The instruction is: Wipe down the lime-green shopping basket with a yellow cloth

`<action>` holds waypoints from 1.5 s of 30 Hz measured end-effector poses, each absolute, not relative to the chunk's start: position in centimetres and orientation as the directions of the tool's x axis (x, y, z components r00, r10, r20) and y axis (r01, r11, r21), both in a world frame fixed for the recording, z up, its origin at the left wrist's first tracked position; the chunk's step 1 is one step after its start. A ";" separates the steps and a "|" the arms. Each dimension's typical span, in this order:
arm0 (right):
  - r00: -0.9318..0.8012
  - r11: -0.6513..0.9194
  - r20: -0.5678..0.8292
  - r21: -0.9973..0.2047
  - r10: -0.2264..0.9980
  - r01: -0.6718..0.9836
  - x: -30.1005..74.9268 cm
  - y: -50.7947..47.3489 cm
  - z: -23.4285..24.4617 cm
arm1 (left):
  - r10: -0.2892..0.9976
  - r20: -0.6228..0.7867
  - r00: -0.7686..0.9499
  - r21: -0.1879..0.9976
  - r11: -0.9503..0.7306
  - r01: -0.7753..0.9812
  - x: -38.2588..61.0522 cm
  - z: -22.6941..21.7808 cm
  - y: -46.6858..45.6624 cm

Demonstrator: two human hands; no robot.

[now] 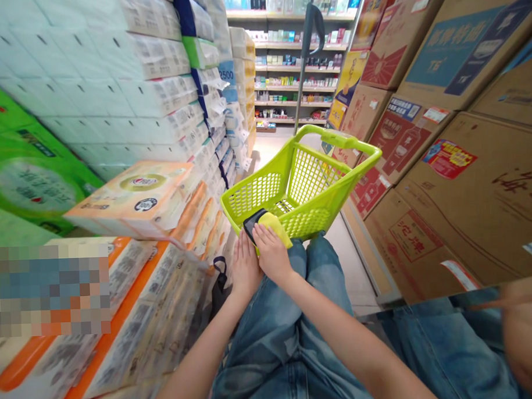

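Observation:
A lime-green plastic shopping basket [312, 220] with lattice walls stands tilted before my knees, its inside showing no goods. A yellow cloth [274, 225] with a dark grey edging lies over its near left corner. My right hand [270, 246] is laid on the cloth, fingers bent over it and pressing it against the rim. Just left of it, my left hand [245, 263] rests with fingers stretched out by the same corner, close to the cloth's dark edge. Whether its fingertips grip the rim is hard to see. A grey pull handle [302, 64] rises behind the basket.
Tissue packs [135, 195] are stacked high on the left. Cardboard cartons [466, 181] form a wall on the right. Shelves of small goods [296, 70] stand at the aisle's far end. Another person's jeans [445, 344] show at lower right, close beside me.

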State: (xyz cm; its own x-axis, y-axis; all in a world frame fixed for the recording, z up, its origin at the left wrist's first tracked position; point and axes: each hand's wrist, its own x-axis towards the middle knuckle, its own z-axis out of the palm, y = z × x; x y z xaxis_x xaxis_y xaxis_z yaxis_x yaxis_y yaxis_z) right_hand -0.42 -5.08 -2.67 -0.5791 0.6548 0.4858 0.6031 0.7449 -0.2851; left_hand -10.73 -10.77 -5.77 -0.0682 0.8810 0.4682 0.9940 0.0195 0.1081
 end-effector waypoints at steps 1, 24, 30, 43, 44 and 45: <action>-0.604 0.766 0.485 -0.275 0.632 0.581 -0.4 -5.2 -2.7 | 0.882 0.466 -0.067 0.105 0.020 0.994 -10.8 -5.8 -10.8; -0.641 0.794 0.479 -0.255 0.600 0.552 2.6 -3.2 -2.8 | 0.888 0.457 -0.056 0.102 0.010 0.995 -10.8 -5.2 -11.0; -0.434 0.628 0.514 -0.299 0.740 0.718 8.7 1.7 -2.4 | 0.880 0.472 -0.053 0.124 -0.006 0.992 -10.3 -4.5 -11.1; -0.652 0.809 0.503 -0.193 0.567 0.555 2.1 -3.6 -4.7 | 0.884 0.465 -0.052 0.079 0.017 0.997 -10.7 -5.4 -10.9; -0.647 0.805 0.506 -0.190 0.571 0.562 3.2 -2.7 -4.4 | 0.882 0.469 -0.052 0.087 0.013 0.996 -10.6 -5.3 -10.9; -0.621 0.786 0.514 -0.199 0.592 0.585 4.4 -1.7 -4.2 | 0.880 0.471 -0.052 0.093 0.009 0.996 -10.6 -5.1 -11.0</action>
State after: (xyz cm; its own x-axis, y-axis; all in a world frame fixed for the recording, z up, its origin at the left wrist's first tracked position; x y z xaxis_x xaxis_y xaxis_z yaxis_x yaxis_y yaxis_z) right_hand 4.43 -1.73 -4.21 -0.6206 0.5920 0.5141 0.5849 0.7862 -0.1993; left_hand -10.58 -10.96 -5.11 -0.0523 0.8804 0.4713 0.9956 0.0092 0.0932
